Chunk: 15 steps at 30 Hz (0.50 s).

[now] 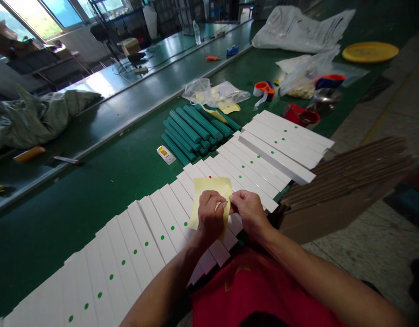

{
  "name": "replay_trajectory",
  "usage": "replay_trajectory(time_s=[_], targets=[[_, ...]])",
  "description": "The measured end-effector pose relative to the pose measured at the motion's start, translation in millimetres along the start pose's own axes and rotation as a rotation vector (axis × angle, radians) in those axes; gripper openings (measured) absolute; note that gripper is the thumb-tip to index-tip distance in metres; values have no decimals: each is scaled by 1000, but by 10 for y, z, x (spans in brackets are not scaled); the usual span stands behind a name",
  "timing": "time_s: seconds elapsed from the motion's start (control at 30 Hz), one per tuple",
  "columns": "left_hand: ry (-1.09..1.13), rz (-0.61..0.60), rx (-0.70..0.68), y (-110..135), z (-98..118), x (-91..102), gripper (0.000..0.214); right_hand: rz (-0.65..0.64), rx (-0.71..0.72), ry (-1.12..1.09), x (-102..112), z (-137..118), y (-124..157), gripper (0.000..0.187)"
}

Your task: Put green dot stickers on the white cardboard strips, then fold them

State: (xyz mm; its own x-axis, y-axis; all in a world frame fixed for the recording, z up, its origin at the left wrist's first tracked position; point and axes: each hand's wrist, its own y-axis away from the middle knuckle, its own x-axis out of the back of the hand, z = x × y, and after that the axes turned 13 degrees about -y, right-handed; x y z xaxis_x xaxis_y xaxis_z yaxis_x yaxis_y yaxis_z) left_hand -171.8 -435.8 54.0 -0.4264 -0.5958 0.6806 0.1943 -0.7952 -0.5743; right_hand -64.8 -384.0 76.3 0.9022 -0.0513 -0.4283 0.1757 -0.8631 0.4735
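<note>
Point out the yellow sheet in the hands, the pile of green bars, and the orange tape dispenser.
Yellow sheet [209,185]: head view, upper part above the hands.
Pile of green bars [191,131]: head view, middle of the pile.
Orange tape dispenser [264,89]: head view, orange body.

Daylit windows [35,18] stand far off; the floor [362,259] looks like worn concrete.

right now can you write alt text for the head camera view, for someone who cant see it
The left hand and right hand pinch a yellow sheet above a fanned row of white strips marked with green dots on a green workbench. A pile of green bars lies beyond, with brown cardboard sheets at right.
</note>
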Motion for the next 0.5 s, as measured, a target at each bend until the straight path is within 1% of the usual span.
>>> replay_trajectory(time_s=[0.1,0.2,0.27,0.33,0.4,0.43,0.5], targets=[[14,-6,31,14,14,-16,16,3,23,16,17,8,-14,12],[48,-12,68,6,59,-30,14,40,56,40,61,10,-50,10],[82,-5,97,-30,77,-34,11,80,72,44,118,-12,-94,9],[134,-20,134,-100,52,-34,9,119,86,36,221,-76,-155,8],[176,-95,194,-209,-29,-34,7,161,121,20,392,-198,-230,9],[182,-170,231,-275,-85,-37,7,184,150,10,508,-281,-268,10],[156,-366,285,-422,-213,-60,9,237,232,-8,794,-477,-337,12]])
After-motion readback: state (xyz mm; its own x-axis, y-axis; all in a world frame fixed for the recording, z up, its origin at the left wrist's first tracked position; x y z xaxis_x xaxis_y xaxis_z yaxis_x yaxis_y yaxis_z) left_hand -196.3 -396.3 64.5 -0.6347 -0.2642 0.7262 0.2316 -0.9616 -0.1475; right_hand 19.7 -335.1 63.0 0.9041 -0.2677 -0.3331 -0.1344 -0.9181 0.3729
